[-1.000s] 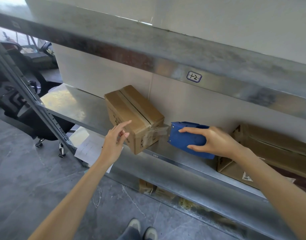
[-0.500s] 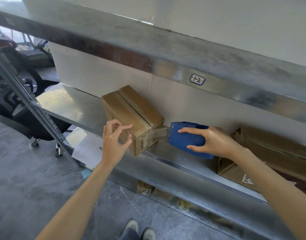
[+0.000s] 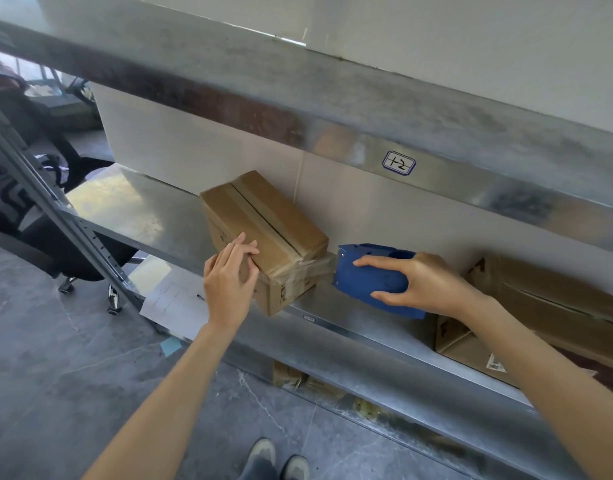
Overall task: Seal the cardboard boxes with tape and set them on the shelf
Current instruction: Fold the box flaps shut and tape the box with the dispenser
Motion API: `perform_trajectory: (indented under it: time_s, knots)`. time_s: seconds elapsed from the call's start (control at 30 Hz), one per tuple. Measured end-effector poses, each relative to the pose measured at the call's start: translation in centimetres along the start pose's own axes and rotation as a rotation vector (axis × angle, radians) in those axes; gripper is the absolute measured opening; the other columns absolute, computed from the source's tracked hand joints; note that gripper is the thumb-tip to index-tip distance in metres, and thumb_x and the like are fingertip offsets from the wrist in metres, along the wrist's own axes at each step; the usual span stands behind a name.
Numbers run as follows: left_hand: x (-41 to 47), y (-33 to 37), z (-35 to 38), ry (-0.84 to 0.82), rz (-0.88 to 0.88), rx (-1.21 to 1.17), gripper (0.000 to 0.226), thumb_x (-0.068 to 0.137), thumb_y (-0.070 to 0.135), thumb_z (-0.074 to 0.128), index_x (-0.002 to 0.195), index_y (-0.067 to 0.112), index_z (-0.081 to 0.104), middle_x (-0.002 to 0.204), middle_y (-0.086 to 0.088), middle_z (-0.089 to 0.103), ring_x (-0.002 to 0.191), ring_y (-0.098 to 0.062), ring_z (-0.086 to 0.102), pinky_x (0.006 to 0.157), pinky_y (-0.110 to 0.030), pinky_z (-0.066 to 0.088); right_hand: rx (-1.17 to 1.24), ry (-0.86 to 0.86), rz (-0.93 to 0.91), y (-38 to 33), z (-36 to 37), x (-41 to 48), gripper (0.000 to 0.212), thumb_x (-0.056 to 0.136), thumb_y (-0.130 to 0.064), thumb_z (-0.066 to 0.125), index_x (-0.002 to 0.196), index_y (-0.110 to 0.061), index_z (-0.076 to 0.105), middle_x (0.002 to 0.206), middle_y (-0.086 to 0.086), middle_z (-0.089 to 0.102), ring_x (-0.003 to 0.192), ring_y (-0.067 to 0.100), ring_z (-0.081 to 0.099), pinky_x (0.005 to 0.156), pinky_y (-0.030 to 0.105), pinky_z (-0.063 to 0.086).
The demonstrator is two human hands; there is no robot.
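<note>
A small brown cardboard box (image 3: 263,223) sits on the metal shelf (image 3: 142,209), one corner jutting past the front edge. Clear tape runs along its top seam and down its near end. My left hand (image 3: 229,282) rests with straight fingers on the box's near left edge. My right hand (image 3: 419,282) grips a blue tape dispenser (image 3: 367,275) just right of the box. A strip of clear tape (image 3: 312,271) stretches from the dispenser to the box's end face.
A larger open cardboard box (image 3: 547,313) stands on the shelf at the right. An upper shelf beam (image 3: 333,126) with a label overhangs. A slanted metal post (image 3: 55,209), an office chair (image 3: 55,237) and papers (image 3: 173,299) are at the left. My shoes (image 3: 277,462) show below.
My left hand, first open near the box and then loosely curled, has moved right and now lies flat on the box's near edge. The right hand with the dispenser has stayed nearly still.
</note>
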State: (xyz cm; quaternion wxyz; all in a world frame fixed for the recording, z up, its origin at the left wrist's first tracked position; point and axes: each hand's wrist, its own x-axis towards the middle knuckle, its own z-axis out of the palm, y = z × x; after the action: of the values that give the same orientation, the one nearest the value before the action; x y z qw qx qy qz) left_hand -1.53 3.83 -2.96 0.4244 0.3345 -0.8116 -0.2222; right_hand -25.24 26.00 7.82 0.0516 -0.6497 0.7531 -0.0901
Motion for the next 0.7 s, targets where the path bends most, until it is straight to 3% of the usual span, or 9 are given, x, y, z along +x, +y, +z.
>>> perform_trajectory:
  time_s: [0.17,0.37,0.53,0.7]
  knots:
    - [-0.6,-0.2,0.3,-0.011,-0.014,-0.036,0.030,0.083,-0.001,0.064,0.107,0.017,0.059,0.123,0.005,0.067,0.135,-0.011,0.049,0.100,-0.045,0.044,0.003,-0.018,0.005,0.1,0.4,0.1,0.060,0.087,-0.050,0.064,0.134,-0.068,0.032,0.055,-0.001,0.052,0.051,0.018,0.048,0.052,0.019,0.039]
    - [-0.8,-0.2,-0.2,-0.120,-0.001,-0.011,0.049,0.073,0.008,0.071,0.116,0.022,0.053,0.137,0.005,0.057,0.139,-0.004,0.039,0.102,-0.042,0.039,0.007,-0.024,0.008,0.0,0.5,0.6,0.059,0.086,-0.048,0.065,0.135,-0.065,0.036,0.057,-0.005,0.054,0.051,0.016,0.049,0.054,0.023,0.044]
    - [-0.4,0.1,-0.4,-0.095,0.014,0.023,0.038,0.073,0.023,0.064,0.110,0.023,0.056,0.129,0.007,0.063,0.138,-0.009,0.044,0.100,-0.040,0.038,-0.009,-0.037,0.003,0.4,0.6,1.0,0.061,0.086,-0.052,0.062,0.132,-0.073,0.028,0.065,-0.004,0.062,0.054,0.013,0.053,0.058,0.023,0.047]
    - [0.1,-0.2,-0.2,-0.034,0.006,0.007,0.028,0.078,0.009,0.072,0.101,0.021,0.062,0.119,0.007,0.070,0.131,-0.009,0.052,0.099,-0.043,0.039,-0.009,-0.050,0.014,0.5,0.3,0.8,0.061,0.086,-0.057,0.057,0.132,-0.075,0.022,0.071,-0.004,0.065,0.057,0.013,0.056,0.062,0.026,0.049]
